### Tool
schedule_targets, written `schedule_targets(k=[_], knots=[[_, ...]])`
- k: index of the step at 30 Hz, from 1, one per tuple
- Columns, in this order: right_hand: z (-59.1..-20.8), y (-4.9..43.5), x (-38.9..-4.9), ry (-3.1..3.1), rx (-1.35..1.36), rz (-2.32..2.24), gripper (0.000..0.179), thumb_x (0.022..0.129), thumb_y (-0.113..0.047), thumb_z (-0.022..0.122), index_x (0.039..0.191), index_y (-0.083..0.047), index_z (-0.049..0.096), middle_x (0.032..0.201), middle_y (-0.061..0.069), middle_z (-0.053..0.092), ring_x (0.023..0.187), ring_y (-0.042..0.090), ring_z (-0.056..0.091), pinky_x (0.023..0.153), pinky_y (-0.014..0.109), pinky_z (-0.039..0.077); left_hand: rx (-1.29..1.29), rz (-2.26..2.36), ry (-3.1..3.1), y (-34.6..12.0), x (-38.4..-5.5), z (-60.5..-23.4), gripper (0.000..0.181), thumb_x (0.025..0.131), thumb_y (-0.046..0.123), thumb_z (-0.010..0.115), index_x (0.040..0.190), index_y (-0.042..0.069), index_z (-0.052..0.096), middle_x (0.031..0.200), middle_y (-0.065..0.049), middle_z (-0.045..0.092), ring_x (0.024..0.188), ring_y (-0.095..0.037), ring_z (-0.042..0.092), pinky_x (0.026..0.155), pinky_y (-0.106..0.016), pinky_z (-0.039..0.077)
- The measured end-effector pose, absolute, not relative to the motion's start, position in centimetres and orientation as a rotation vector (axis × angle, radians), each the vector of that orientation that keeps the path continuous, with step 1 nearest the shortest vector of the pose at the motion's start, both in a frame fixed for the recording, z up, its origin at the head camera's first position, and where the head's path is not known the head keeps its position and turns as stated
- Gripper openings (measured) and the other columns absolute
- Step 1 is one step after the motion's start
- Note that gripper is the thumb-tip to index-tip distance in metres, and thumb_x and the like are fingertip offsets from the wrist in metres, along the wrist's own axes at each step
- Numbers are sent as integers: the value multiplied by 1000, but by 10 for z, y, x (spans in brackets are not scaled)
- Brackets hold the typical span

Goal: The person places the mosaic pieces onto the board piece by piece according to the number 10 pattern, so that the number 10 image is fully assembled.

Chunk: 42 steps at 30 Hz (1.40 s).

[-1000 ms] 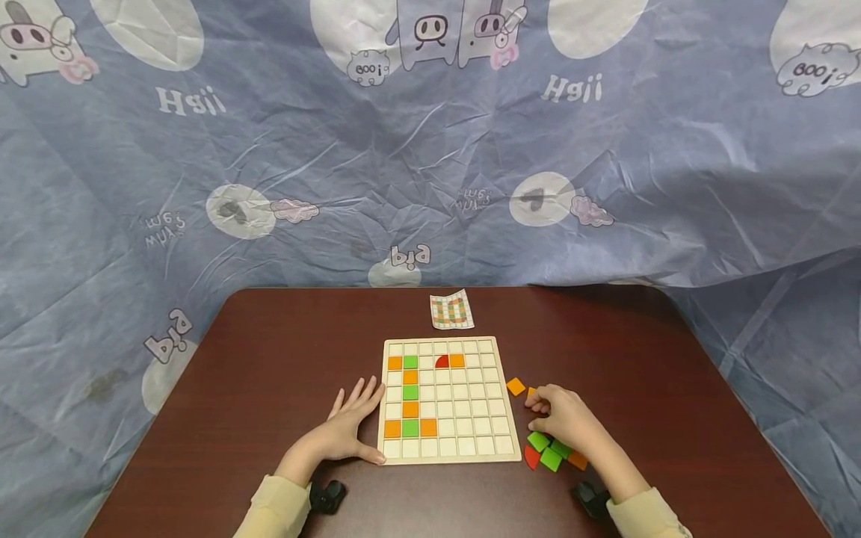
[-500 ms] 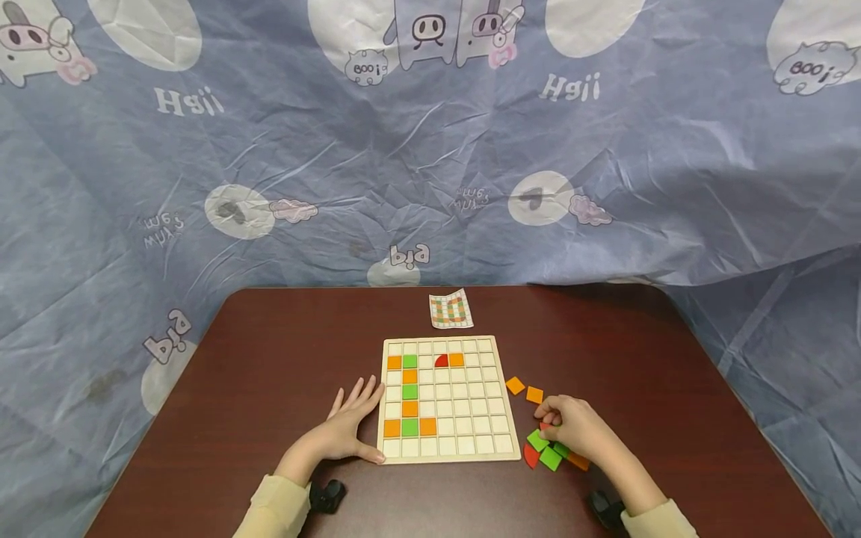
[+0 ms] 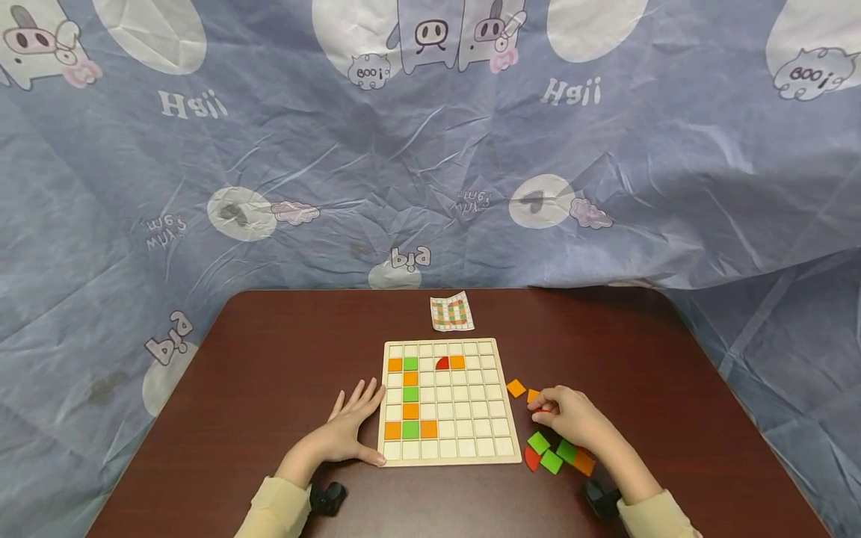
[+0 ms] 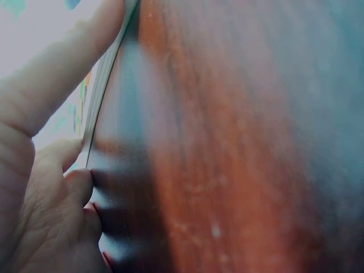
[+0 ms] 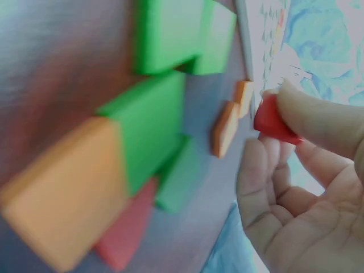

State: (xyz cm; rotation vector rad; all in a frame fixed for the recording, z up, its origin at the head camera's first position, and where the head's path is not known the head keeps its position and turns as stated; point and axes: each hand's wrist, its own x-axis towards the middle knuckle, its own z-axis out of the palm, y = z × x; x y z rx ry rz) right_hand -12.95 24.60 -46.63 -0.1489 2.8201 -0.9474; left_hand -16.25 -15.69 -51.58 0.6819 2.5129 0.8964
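A pale grid board (image 3: 464, 411) lies on the table with orange and green square tiles and one red quarter-circle tile (image 3: 442, 364) in its cells. My left hand (image 3: 341, 433) has its fingers spread, fingertips and thumb touching the board's left edge. Right of the board, my right hand (image 3: 572, 417) pinches another red quarter-circle tile (image 5: 274, 120) between thumb and fingers, raised above the table in the right wrist view. Below that hand lies a group of loose tiles: green squares (image 3: 551, 461), an orange square (image 3: 583, 462) and a red quarter circle (image 3: 531, 458).
Two orange square tiles, the nearer to the board (image 3: 516, 388) and one beside my right fingertips (image 3: 533, 396), lie right of the board. A small paper card (image 3: 452, 312) with a coloured grid pattern lies behind it. A printed blue cloth (image 3: 430, 149) hangs behind the dark table (image 3: 303, 329).
My right hand has drawn back to the loose tiles, picked out a red quarter-circle tile and moved up and slightly left with it. The left hand stays put.
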Motion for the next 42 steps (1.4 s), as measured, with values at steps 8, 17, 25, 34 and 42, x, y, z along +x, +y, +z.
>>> schedule_targets(k=[8,17,25,34,42], knots=[[-462,231,-164,2861,-105,-1188,11,92,-14,70,99,-7,74,82,1,63,69,13,51,56,22,43,686,890,2506,-157,-164,-514,119,70,41,87,159,9,14,166,-17,1,152,-39,-8,117,-64,-10],[-471,202,-194,2793,53,-1429,16,89,-21,74,97,-8,73,87,4,74,80,23,67,63,25,50,691,860,2511,-155,-162,-516,119,70,43,86,159,10,14,166,-17,1,153,-39,-7,117,-64,-10],[-484,187,-210,2702,155,-1521,17,90,-20,73,98,-5,71,85,9,75,76,26,70,63,28,53,673,884,2488,-155,-161,-515,120,70,42,87,159,10,14,166,-17,0,152,-39,-8,117,-65,-11],[-496,178,-221,2728,224,-1460,11,87,-17,75,91,-7,73,81,5,73,71,17,65,63,27,51,662,868,2491,-154,-160,-515,120,69,42,87,159,10,14,166,-16,0,153,-39,-8,117,-64,-11],[-496,172,-227,2781,201,-1308,12,87,-20,75,91,-9,75,81,5,71,69,16,60,62,28,47,661,876,2498,-155,-162,-514,120,70,42,87,159,10,13,166,-16,0,153,-39,-8,117,-64,-11]])
